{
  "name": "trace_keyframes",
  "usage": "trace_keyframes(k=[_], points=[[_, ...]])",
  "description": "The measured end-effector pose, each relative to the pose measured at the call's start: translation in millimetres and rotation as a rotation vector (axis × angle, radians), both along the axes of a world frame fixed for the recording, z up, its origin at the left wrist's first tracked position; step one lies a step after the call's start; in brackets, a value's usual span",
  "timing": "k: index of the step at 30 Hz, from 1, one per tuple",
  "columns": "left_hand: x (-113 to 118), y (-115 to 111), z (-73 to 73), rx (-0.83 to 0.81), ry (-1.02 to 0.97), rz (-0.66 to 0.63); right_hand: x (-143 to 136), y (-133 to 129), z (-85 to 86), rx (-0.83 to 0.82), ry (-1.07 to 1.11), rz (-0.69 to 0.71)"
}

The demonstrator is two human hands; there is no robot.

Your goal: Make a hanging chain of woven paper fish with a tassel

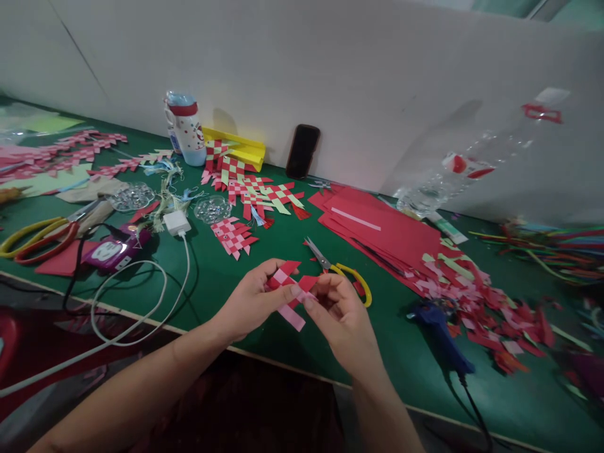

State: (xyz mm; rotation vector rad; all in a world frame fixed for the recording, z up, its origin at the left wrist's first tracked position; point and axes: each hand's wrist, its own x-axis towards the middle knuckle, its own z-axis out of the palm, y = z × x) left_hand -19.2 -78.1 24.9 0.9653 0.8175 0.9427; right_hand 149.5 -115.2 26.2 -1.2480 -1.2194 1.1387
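Between both hands, above the front of the green table, is a small woven piece of red and pink paper strips [284, 277]. My left hand [257, 296] pinches its left side, thumb on top. The right side is gripped by my right hand [342, 311], thumb and fingers at a strip end; some of those fingers are curled out of sight. A pink strip end hangs below the weave. Just behind my right hand lie yellow-handled scissors [352, 270], blades apart. Farther left rests a finished-looking woven paper fish [233, 237] in red and pink.
Red paper sheets [377, 220] lie right of centre, beside a heap of paper scraps [491, 308] and a blue glue gun [441, 336]. A phone [302, 151] leans on the wall. At left are a white cable [186, 270], a purple device [116, 248] and larger scissors [47, 239].
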Motion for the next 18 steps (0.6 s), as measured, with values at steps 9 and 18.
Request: trace_keyframes(k=[9,18], points=[[7,0,-9.3,-0.2,-0.276,-0.03,-14,6,-4.4,0.002,0.19,-0.03],[-3,27,-4.6,-0.203,-0.124,0.113,78,31,-25.5,0.246,-1.288,-0.03]])
